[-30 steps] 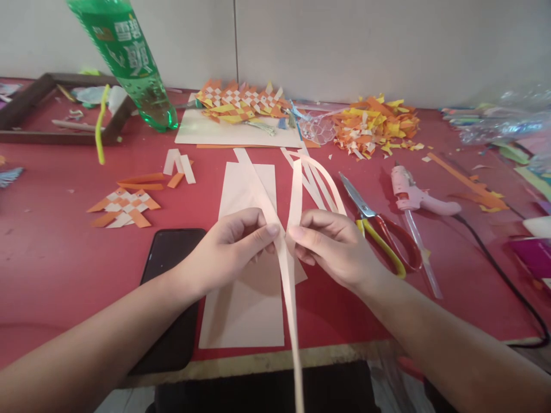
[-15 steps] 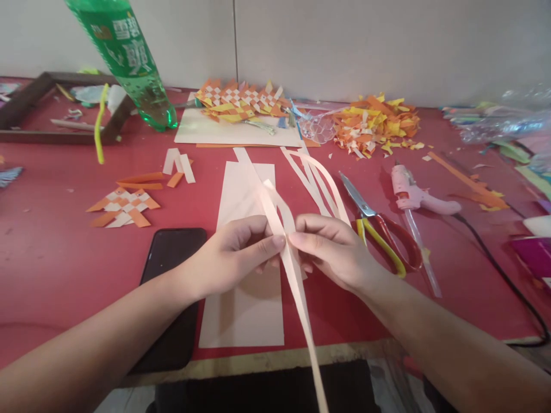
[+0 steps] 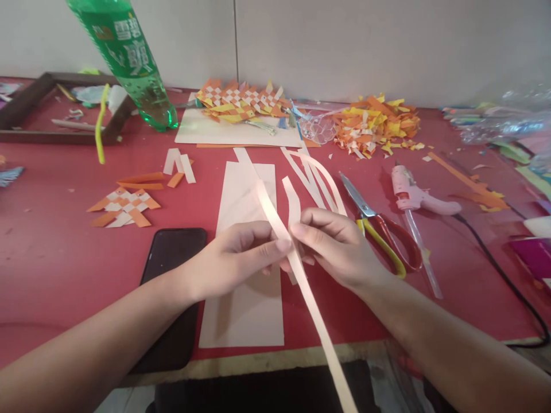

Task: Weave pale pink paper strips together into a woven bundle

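Note:
Between thumb and fingers, my left hand [image 3: 245, 252] pinches a long pale paper strip [image 3: 310, 310], which runs from above the hands down past the table's front edge. My right hand [image 3: 333, 244] is closed on a shorter pale paper strip [image 3: 293, 201], whose free end curls upward. The two strips meet at the fingertips, where the overlap is partly hidden. Beneath the hands lies a pale sheet of paper [image 3: 241, 321]. More pale strips [image 3: 301, 178] lie behind my right hand, and scissors [image 3: 365, 212] with red and yellow handles rest right of it.
A black phone [image 3: 172, 321] lies at the left by my forearm. Beyond it is a woven orange-and-white paper fish [image 3: 124, 203]. A pink glue gun [image 3: 413, 192] with its cord is at the right. At the back stand a green bottle [image 3: 129, 63] and a paper scrap pile [image 3: 374, 123].
The short strip's free end has swung right, apart from the long strip. The long strip's lower end has shifted right. Both hands have moved slightly right.

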Demonstrator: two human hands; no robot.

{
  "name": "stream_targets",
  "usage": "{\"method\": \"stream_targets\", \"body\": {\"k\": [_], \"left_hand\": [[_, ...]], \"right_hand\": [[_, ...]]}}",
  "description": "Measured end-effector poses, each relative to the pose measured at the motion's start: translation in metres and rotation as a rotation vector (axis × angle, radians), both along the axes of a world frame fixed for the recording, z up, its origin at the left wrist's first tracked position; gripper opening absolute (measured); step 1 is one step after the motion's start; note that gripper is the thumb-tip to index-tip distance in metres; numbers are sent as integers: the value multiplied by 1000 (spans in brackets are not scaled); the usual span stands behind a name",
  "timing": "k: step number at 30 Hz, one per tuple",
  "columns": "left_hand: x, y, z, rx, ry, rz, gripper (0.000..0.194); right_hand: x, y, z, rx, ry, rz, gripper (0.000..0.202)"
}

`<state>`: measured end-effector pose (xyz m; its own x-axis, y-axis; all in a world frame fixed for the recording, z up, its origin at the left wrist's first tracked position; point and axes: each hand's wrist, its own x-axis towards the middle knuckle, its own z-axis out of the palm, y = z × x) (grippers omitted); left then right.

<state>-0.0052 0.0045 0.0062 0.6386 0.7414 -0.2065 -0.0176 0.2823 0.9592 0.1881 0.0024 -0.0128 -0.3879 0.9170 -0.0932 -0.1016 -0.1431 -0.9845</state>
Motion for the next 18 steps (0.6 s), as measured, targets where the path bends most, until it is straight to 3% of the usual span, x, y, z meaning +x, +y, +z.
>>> {"method": "stream_targets", "body": {"k": [5, 9, 13, 18], "left_hand": [[0, -1, -1, -19, 31, -10, 22], [-2, -1, -2, -19, 58, 20, 23], [-2, 0, -4, -6, 47, 59, 24], [-2, -2, -6, -76, 44, 95, 28]], "right_hand": [[1, 0, 0, -98, 27, 49, 29], [0, 0, 1, -56, -3, 95, 27], [0, 0, 2, 23, -21, 31, 27], [0, 1, 5, -7, -18, -46, 28]]}}
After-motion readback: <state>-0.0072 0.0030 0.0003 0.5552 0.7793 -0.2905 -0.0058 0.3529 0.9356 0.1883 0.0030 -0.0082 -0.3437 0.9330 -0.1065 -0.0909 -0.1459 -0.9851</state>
